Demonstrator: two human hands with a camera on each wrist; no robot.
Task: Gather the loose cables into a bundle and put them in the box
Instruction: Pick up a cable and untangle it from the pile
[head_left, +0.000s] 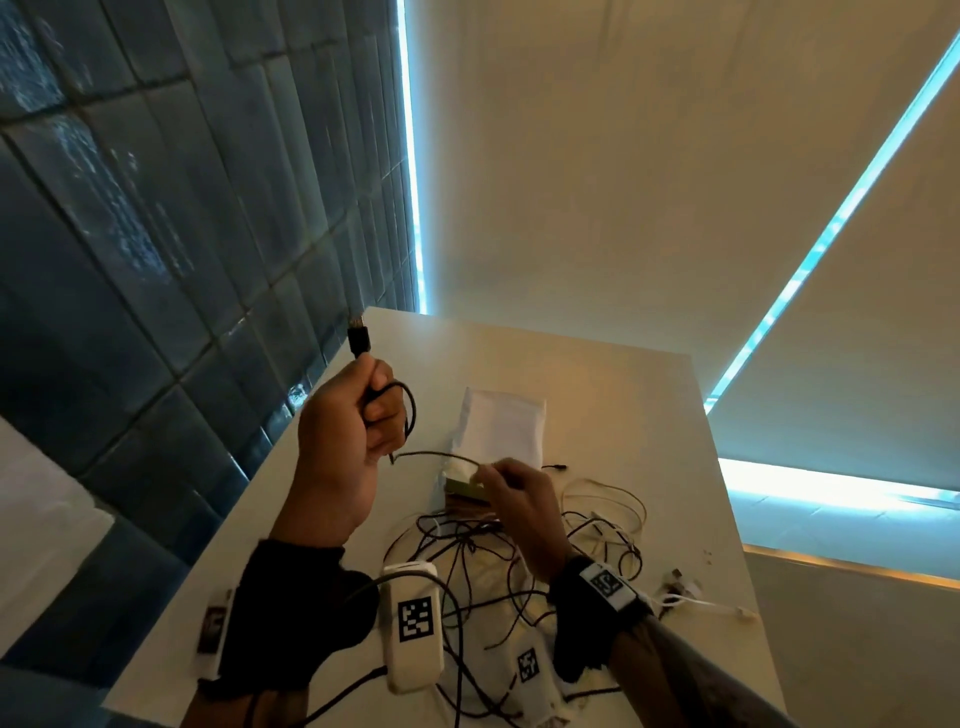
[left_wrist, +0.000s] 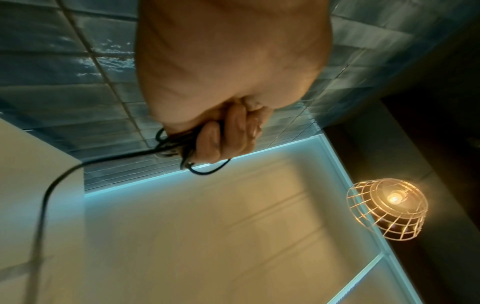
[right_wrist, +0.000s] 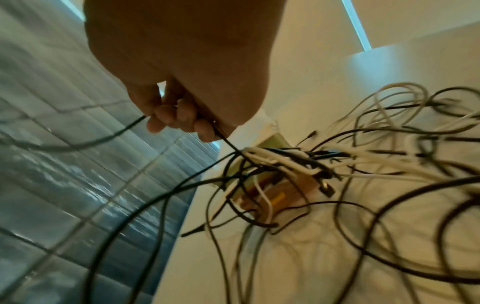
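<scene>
The left hand (head_left: 343, 431), at centre left of the head view, is gripping a black cable (head_left: 410, 410) in a closed fist, with its USB plug (head_left: 359, 338) sticking up above the knuckles and a loop hanging beside the fingers. In the left wrist view the fingers (left_wrist: 223, 135) are curling round several coiled turns of that cable. From the fist the cable is running right and down to the right hand (head_left: 519, 514), just below centre, which is pinching it between thumb and fingertips (right_wrist: 179, 117) over the tangle. The loose cables (head_left: 519, 561), black and white, are lying in a heap on the white surface (head_left: 623, 395) in the lower middle of the frame. The box (head_left: 501, 426), white, is sitting on the surface just beyond the heap, with a small brown and green object (head_left: 465, 493) at its near end, partly hidden by the right hand. Blue tiles (head_left: 156, 234) are filling the left of the frame.
</scene>
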